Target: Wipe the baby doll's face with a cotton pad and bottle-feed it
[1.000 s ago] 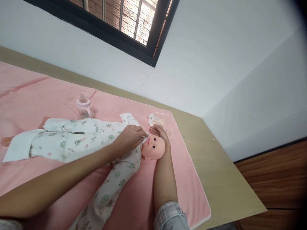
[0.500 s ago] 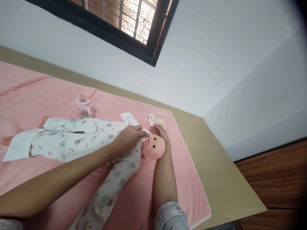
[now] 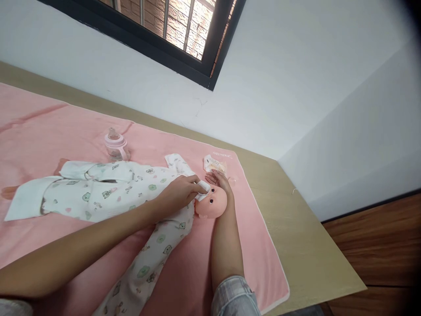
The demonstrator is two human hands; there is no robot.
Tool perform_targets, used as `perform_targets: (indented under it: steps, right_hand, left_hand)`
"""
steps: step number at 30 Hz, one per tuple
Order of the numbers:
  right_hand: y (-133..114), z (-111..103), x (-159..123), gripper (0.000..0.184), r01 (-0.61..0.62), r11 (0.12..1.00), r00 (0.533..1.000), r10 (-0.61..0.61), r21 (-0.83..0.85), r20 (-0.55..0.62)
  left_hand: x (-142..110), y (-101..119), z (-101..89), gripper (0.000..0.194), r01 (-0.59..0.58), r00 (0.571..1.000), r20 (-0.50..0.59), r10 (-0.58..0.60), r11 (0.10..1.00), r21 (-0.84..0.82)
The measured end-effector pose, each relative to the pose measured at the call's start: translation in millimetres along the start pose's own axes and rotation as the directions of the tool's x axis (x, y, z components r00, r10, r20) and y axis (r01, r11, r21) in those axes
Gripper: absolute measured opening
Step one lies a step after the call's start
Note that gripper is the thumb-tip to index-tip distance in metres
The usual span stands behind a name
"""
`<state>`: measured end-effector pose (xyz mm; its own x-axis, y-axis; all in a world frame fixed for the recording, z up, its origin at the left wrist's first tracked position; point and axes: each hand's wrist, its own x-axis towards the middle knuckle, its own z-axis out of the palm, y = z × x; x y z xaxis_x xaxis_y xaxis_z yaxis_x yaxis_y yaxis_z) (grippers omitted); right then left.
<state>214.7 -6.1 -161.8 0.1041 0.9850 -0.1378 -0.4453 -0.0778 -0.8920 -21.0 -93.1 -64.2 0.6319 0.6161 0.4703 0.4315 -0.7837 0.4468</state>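
Note:
A baby doll point(image 3: 213, 204) in a white printed sleepsuit point(image 3: 131, 193) lies on a pink blanket point(image 3: 250, 237), head to the right. My left hand point(image 3: 179, 193) pinches a small white pad point(image 3: 203, 189) and presses it on the doll's face near the mouth and cheek. My right hand point(image 3: 219, 181) reaches round the far side of the doll's head, fingers lying flat against it; my forearm runs under the head.
A pink baby bottle point(image 3: 115, 146) stands on the blanket behind the doll. A small packet point(image 3: 213, 163) lies near the blanket's far right corner. The blanket covers a tan table point(image 3: 296, 228) against a white wall; the table edge and wooden floor are at right.
My left hand has slid the white pad a little to the right, from the doll's chin onto its face. My right hand stays at the head.

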Motion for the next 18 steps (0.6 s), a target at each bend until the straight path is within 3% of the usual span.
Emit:
perform_targets:
  steps: [11, 18]
  right_hand:
    - [-8.6, 6.1, -12.9, 0.028, 0.016, 1.0, 1.0, -0.016, -0.009, 0.019]
    - [-15.4, 11.8, -18.8, 0.02, 0.028, 0.999, 1.0, -0.027, -0.047, 0.005]
  left_hand:
    - [0.1, -5.7, 2.2, 0.04, -0.04, 0.999, -0.029, 0.043, 0.994, 0.098]
    - [2.3, -3.7, -0.6, 0.039, 0.0, 1.0, -0.028, 0.004, 0.992, 0.13]
